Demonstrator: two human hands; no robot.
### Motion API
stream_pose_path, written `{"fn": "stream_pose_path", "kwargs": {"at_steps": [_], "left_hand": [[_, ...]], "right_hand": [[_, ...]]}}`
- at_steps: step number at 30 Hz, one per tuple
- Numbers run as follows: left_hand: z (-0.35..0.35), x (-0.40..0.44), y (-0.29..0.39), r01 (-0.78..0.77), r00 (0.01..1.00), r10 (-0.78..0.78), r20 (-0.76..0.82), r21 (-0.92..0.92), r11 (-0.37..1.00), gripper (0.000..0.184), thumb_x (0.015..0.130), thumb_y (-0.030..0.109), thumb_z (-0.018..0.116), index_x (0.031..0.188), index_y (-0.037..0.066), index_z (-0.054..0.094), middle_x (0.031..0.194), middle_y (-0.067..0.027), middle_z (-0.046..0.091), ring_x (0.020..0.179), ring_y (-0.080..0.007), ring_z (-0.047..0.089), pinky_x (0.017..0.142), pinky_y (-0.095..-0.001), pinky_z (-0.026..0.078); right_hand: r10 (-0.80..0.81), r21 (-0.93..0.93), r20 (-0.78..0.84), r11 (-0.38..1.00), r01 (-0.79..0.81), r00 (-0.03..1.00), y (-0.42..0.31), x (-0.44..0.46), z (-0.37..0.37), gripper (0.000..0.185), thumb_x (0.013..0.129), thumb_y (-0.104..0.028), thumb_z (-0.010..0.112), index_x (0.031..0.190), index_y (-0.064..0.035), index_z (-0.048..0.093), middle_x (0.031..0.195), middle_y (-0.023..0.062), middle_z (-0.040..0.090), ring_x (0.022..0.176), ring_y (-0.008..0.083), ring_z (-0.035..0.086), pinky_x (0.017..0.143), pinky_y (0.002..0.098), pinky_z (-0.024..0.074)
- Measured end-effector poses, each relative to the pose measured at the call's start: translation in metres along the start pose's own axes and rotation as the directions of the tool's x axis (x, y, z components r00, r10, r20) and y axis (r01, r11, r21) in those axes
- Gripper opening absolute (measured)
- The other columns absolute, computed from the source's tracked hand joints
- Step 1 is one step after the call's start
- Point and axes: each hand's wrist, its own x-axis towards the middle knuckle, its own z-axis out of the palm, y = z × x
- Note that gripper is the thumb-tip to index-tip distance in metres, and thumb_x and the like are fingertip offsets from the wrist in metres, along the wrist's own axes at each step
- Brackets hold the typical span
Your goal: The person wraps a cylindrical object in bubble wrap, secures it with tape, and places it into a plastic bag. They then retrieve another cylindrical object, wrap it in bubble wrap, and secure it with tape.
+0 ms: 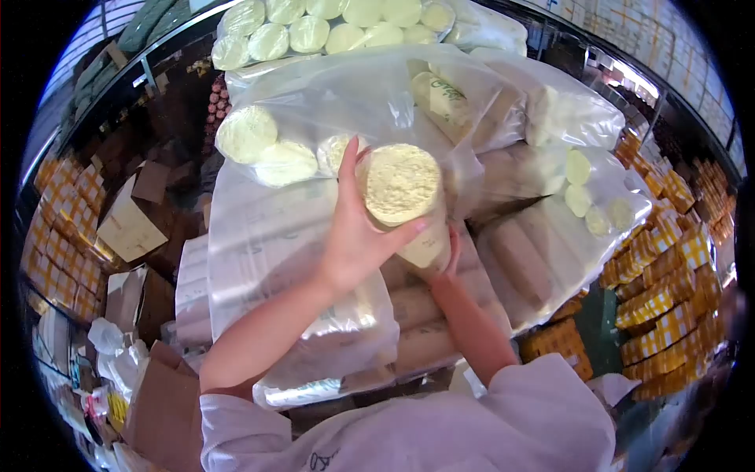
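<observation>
A wrapped cylinder with a pale yellow, rough round end point(399, 183) is held upright between both hands, its end facing the camera. My left hand point(358, 224) wraps around its upper left side, thumb and fingers spread around the rim. Lower down on the right, my right hand point(448, 259) grips the cylinder's side; most of its fingers are hidden behind it. Beneath and around the hands lie clear plastic bags point(303, 228) filled with similar rolls. Behind the held cylinder, more yellow round ends point(247, 134) show through the plastic.
More bagged rolls point(307, 33) are stacked at the far side. Open cardboard boxes point(132, 220) and orange-and-white checked packages point(67, 228) stand at the left. Further checked packages point(661, 291) are piled at the right, beside a strip of green floor point(602, 330).
</observation>
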Motion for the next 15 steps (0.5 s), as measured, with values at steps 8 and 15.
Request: {"fn": "stream_pose_path", "kwargs": {"at_steps": [8,15], "left_hand": [[-0.004,0.002,-0.004,-0.193,0.981,0.186,0.053,0.365,0.911,0.094,0.061,0.017,0.081,0.132,-0.004,0.024,0.123,-0.0206,0.043,0.113,-0.0286,0.047,0.095,-0.0345,0.038],[-0.012,0.02,0.01,-0.273,0.957,0.133,0.257,0.651,0.708,0.075,0.066,0.022,0.074,0.126,-0.003,0.039,0.117,-0.0193,0.053,0.11,-0.0275,0.052,0.095,-0.0359,0.039]], "right_hand": [[0.082,0.106,0.477,0.983,-0.149,0.875,0.016,0.006,-0.006,0.068,0.085,-0.054,0.027,0.135,-0.0099,0.034,0.135,0.0111,0.039,0.123,0.0307,0.04,0.102,0.0462,0.0323],[0.152,0.172,0.448,0.952,-0.252,0.881,0.013,0.0,0.015,0.075,0.081,-0.06,0.031,0.141,-0.0168,0.022,0.141,0.0105,0.03,0.127,0.0325,0.033,0.102,0.05,0.0305]]}}
